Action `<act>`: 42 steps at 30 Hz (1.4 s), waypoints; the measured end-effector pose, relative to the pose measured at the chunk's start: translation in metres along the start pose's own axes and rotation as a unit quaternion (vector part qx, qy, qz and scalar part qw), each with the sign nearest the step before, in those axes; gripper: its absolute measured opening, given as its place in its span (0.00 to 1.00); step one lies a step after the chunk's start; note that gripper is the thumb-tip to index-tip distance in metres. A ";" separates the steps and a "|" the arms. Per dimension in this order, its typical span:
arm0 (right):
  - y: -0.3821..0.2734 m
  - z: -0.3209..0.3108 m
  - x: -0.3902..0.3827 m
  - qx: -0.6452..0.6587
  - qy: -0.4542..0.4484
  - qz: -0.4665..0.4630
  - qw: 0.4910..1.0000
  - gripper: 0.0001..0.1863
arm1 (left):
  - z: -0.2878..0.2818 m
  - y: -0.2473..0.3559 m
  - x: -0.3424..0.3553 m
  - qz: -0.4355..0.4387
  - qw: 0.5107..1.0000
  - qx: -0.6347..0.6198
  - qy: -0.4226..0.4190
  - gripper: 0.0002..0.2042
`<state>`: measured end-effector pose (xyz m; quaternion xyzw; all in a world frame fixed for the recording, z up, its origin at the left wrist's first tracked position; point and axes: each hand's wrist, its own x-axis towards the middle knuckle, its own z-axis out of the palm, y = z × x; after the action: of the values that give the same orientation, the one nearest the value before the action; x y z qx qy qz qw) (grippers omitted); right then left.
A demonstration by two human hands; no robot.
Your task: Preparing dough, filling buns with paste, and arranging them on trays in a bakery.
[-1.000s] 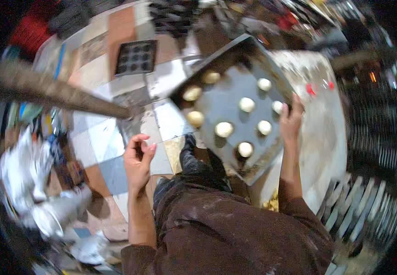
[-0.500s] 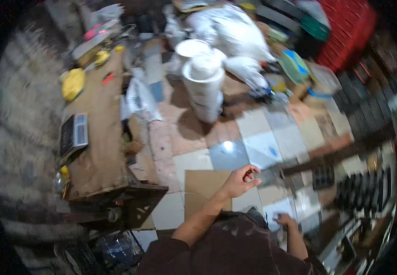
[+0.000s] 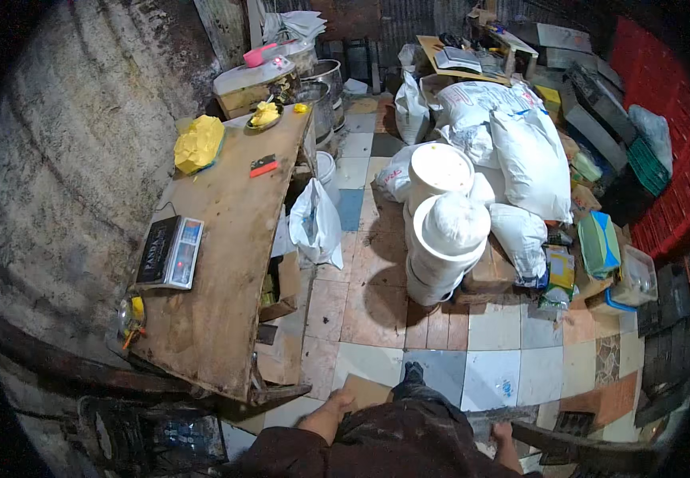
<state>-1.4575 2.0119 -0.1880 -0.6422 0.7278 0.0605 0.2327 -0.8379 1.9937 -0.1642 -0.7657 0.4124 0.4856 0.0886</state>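
My left hand (image 3: pixel 339 402) hangs low in front of my dark shirt, beside a brown cardboard sheet (image 3: pixel 365 392) on the tiled floor. Whether it touches the sheet I cannot tell; its fingers are small and partly hidden. Down at my right side is my right hand (image 3: pixel 503 432), near a dark beam (image 3: pixel 568 436), its fingers not clear. A wooden table (image 3: pixel 229 239) stands to my left. It bears a digital scale (image 3: pixel 171 253), a big yellow block (image 3: pixel 199 145), a plate of yellow lumps (image 3: pixel 265 116) and a small red and black item (image 3: pixel 263 166).
Stacked white buckets (image 3: pixel 440 263) stand ahead, with full white sacks (image 3: pixel 530 163) behind. Plastic tubs (image 3: pixel 636 275) and red crates (image 3: pixel 672 191) line the right. A white bag (image 3: pixel 315 223) hangs by the table's edge. Metal pots (image 3: pixel 327 76) stand at the far end.
My view has lifted and turned, so more of the far room shows. My left hand, raised with curled fingers before, has dropped lower. The right hand remains low at my side.
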 end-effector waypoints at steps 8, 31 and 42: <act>-0.417 -0.185 0.357 0.130 -0.053 -0.372 0.918 0.17 | -0.074 -0.080 0.086 -0.109 0.954 -0.277 0.024 0.21; -0.786 -0.356 0.724 0.259 -0.124 -0.118 0.951 0.08 | -0.690 0.183 0.499 0.024 0.925 -0.342 0.164 0.20; -1.011 -0.540 1.053 0.478 0.077 -0.278 0.830 0.07 | -0.815 0.228 0.668 0.162 0.899 -0.382 0.142 0.18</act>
<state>-0.6950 0.6783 0.0644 -0.6283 0.4724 -0.4122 0.4607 -0.3293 1.0454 -0.2310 -0.7237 0.3217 0.4999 -0.3504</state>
